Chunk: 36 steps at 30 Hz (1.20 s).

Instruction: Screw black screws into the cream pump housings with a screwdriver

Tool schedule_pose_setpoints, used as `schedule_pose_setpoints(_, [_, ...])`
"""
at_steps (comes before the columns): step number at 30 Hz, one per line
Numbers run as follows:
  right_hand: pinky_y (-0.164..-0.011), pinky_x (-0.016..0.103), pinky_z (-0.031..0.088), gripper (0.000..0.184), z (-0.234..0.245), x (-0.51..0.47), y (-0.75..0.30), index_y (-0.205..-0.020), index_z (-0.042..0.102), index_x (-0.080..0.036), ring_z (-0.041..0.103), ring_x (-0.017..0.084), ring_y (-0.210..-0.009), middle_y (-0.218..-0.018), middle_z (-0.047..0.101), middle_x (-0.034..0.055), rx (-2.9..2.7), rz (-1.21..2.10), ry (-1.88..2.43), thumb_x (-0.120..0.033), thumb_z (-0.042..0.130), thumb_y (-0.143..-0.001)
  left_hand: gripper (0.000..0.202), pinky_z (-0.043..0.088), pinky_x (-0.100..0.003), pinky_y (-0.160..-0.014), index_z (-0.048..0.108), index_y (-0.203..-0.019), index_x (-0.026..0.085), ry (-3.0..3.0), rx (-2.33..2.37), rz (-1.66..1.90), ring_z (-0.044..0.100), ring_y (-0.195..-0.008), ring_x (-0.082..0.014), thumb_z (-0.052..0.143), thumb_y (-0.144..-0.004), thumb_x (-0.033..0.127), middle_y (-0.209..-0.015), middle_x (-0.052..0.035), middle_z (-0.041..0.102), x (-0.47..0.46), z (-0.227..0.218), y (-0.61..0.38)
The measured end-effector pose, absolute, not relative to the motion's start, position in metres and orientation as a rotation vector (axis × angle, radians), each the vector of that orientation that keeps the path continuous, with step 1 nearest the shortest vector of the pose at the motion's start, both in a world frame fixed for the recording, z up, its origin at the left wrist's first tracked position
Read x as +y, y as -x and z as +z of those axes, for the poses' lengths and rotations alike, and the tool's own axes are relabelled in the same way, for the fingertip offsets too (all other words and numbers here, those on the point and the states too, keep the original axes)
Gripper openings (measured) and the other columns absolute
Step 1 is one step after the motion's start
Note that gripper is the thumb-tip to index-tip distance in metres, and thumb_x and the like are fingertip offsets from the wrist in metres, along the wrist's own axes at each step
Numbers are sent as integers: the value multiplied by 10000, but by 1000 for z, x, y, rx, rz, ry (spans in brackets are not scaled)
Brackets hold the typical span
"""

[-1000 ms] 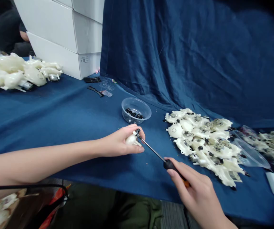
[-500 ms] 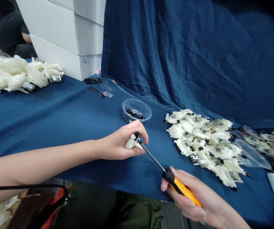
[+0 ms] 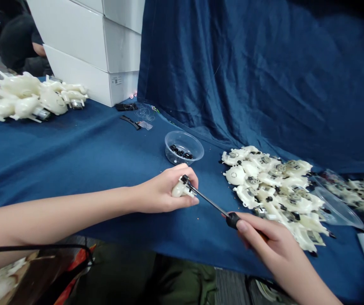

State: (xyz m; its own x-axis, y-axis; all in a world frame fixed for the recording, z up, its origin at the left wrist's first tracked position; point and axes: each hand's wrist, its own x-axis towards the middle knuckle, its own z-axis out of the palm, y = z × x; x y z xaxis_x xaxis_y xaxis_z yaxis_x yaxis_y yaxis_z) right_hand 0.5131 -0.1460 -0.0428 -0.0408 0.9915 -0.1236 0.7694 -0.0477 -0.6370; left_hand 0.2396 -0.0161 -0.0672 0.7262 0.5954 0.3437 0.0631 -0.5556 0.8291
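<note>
My left hand [image 3: 163, 194] is closed round a small cream plastic part [image 3: 180, 189] and presses it on the blue tablecloth. My right hand [image 3: 271, 245] grips the handle of a screwdriver [image 3: 213, 205], whose thin black shaft runs up and left. Its tip meets a black piece on top of the part. A clear plastic cup [image 3: 183, 147] with small black pieces in it stands just beyond my left hand. To the right lies a heap of cream plastic parts [image 3: 274, 190] with black bits and gears.
White boxes [image 3: 96, 46] are stacked at the back left. Another pile of cream parts [image 3: 29, 99] lies far left. A clear lid [image 3: 337, 203] and more parts lie at the far right. Blue cloth hangs behind. A person in black sits at the top left.
My right hand rose and rolled over the screwdriver handle, so the orange grip is hidden now. The tip stayed on the part in my left hand.
</note>
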Motion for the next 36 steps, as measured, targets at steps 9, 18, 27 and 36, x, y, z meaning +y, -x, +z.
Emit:
schedule_pose_setpoints(9, [-415, 190, 263, 706, -26, -152, -520, -981, 656, -167, 351, 38, -388, -608, 471, -30, -1494, 1489, 1945, -830, 430, -897, 397, 442, -251, -676, 495, -1100, 222, -1562, 575, 578, 540, -766, -95, 784, -868, 367, -987, 16, 620, -15, -65, -241])
schedule_pose_setpoints(18, [-629, 161, 442, 369, -28, -112, -509, -1115, 549, -242, 553, 84, -723, -786, 586, -17, -1530, 1202, 1587, -567, 622, -956, 317, 589, -319, -844, 587, -1075, 173, -1015, 339, 308, 664, -1090, -200, 798, -873, 295, -1362, -126, 641, -12, -54, -235])
schedule_pose_setpoints(27, [-452, 175, 345, 383, -63, -30, -458, -1061, 712, -200, 401, 38, -448, -552, 471, -77, -1379, 1241, 1240, -518, 766, -854, 340, 522, -196, -490, 663, -1042, 151, -745, 472, 424, 628, -608, -135, 497, -1023, 447, -841, -110, 718, 4, -67, -242])
schedule_pose_setpoints(36, [-413, 139, 331, 367, -73, -42, -461, -917, 734, -166, 420, 24, -412, -498, 488, -66, -1342, 1439, 1236, -524, 778, -848, 151, 435, -171, -356, 562, -976, 208, -568, 502, 320, 609, -452, -160, 437, -982, 292, -717, -118, 704, 8, -77, -246])
